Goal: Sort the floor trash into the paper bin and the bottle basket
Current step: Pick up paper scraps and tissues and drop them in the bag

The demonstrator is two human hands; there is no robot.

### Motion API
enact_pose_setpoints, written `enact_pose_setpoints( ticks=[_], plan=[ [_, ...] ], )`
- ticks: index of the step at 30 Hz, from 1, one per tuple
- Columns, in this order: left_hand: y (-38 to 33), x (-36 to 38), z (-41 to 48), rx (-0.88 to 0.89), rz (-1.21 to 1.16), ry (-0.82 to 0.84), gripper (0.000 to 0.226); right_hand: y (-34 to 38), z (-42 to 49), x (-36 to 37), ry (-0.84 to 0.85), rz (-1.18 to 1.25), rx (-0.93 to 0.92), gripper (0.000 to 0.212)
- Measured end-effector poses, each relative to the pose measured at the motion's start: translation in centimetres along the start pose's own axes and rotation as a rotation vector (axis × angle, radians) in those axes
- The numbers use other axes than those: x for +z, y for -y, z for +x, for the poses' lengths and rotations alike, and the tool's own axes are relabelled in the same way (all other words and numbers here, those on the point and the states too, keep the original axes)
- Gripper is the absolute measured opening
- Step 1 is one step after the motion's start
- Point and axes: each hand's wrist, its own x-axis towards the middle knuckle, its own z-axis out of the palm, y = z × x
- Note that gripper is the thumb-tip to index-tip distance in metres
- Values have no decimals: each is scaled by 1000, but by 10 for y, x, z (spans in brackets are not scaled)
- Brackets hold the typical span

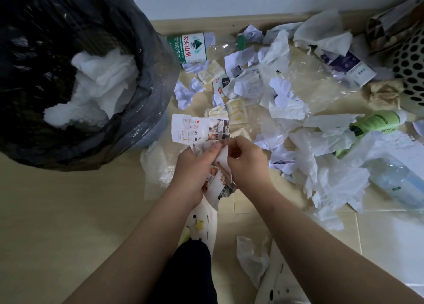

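left grip (195,168): curled round leaflet (216,185)
right grip (245,163): pinches leaflet edge
leaflet: crumpled, held above floor (68,212), near bin
bin (149,74): left, black-bagged, tissue (103,81) inside
bottle (195,46): lying by wall
basket (410,60): right edge

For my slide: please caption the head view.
Left hand and right hand hold a printed leaflet beside the paper bin.

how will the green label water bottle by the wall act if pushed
The water bottle looks empty, so probably very light. Lying on its side, it would likely roll or skid. Its clear end looks dented, so it may flex.
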Motion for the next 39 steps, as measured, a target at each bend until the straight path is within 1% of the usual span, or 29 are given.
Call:
enact_pose_setpoints(
  ticks=[2,5,8,11,13,14,16,18,19,20,21,22,23,24,26,30,33,35,36,39],
  plan=[
    [-3,0,-1,72,75,-45,1,7,0,-2,-30,136,52,28],
    [-12,3,-6,182,152,-105,11,18,2,-6,-151,347,87,22],
    [-27,7,-10,315,285,-144,13,31,9,-12,-268,544,117,21],
    [-48,11,-15,437,378,-168,15,46,12,-16,-281,653,105,21],
    [-63,12,-22,504,391,-189,9,54,11,-17,-277,689,90,22],
    [-74,8,-27,527,365,-205,8,59,11,-15,-269,695,83,22],
    [-94,3,-34,522,261,-238,14,64,9,-12,-265,679,81,23],
    [-117,-11,-38,461,10,-295,14,70,7,-10,-238,668,83,23],
    [-128,-18,-39,395,-142,-309,8,72,5,-9,-224,656,88,23],
    [-138,-26,-40,307,-265,-293,11,73,5,-8,-214,637,89,23],
    [-147,-33,-40,215,-383,-243,22,75,4,-7,-208,619,93,22],
    [-152,-39,-40,143,-514,-178,27,75,4,-6,-206,603,100,21],
    [-157,-45,-40,104,-630,-135,29,76,4,-5,-200,590,106,20],
    [-160,-53,-39,92,-708,-134,30,75,3,-4,-190,576,110,18],
    [-163,-66,-33,114,-824,-144,31,73,2,-1,-172,543,116,18],
    [-163,-78,-24,168,-894,-126,46,69,1,1,-143,501,137,19],
    [-160,-70,-26,147,-971,-37,50,66,1,1,-138,502,164,18],
    [-156,-62,-31,148,-968,2,48,61,3,0,-140,499,184,18],
    [-154,-57,-34,141,-934,-8,45,58,4,0,-141,499,197,18],
    [-151,-43,-41,165,-761,-124,25,47,7,0,-163,495,241,19]
  ],
)
